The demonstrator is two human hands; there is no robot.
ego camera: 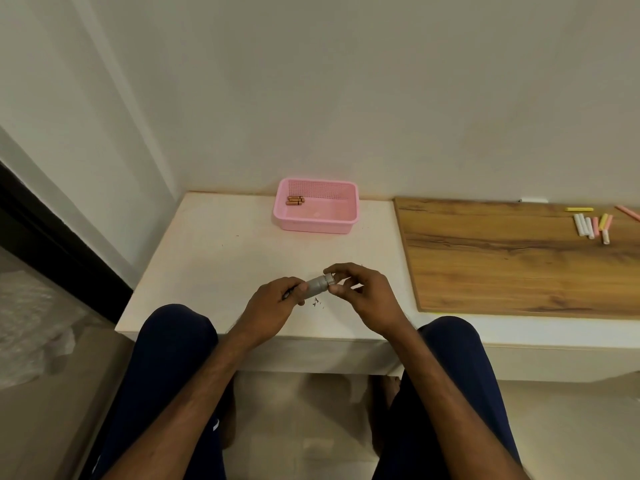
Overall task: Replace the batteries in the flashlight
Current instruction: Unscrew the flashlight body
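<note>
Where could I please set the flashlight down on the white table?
Bare room lies between the pink basket and both hands, and left toward the table edge. The wooden board is bare except chalk sticks at its far right.

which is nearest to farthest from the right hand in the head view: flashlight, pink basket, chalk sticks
1. flashlight: held in the right hand, over the white table's front.
2. pink basket: back of the table, by the wall.
3. chalk sticks: far right, on the wooden board.

Batteries (295,200) in basket (317,226) on table (214,244), chalk sticks (591,226) far right.
</note>
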